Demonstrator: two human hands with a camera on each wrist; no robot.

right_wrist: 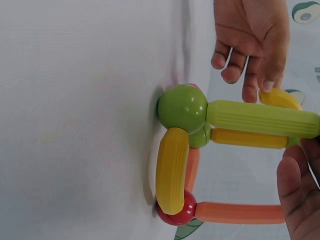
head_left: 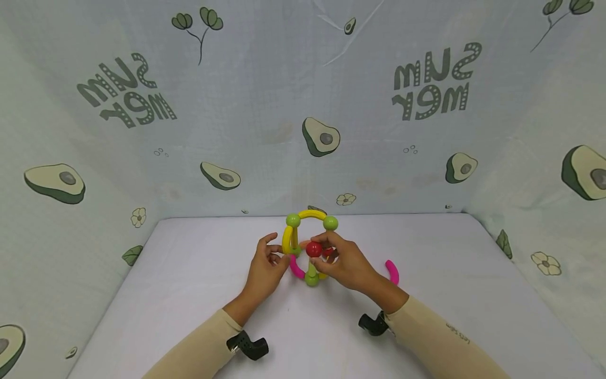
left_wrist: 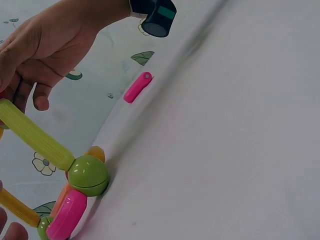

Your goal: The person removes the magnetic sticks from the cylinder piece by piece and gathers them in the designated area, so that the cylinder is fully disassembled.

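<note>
A toy frame of coloured rods and balls stands on the table. My right hand (head_left: 347,263) pinches a red ball (head_left: 314,249) between thumb and forefinger, over the upper end of an upright lime rod (left_wrist: 37,135). A green ball (head_left: 311,279) carries that rod's foot, with a pink curved rod (left_wrist: 67,215) joined to it. At the frame's left side, fingertips of my left hand (head_left: 266,266) touch a yellow curved rod (head_left: 286,239), the forefinger reaching past it. Another yellow curved rod (head_left: 312,213) bridges two green balls on top. A second red ball (right_wrist: 177,207) sits low in the frame.
A loose pink curved rod (head_left: 392,272) lies on the white table (head_left: 189,295) to the right of the frame, beyond my right wrist. A printed cloth (head_left: 274,95) hangs behind the table and along its sides. Black cameras (head_left: 248,346) are strapped to both wrists.
</note>
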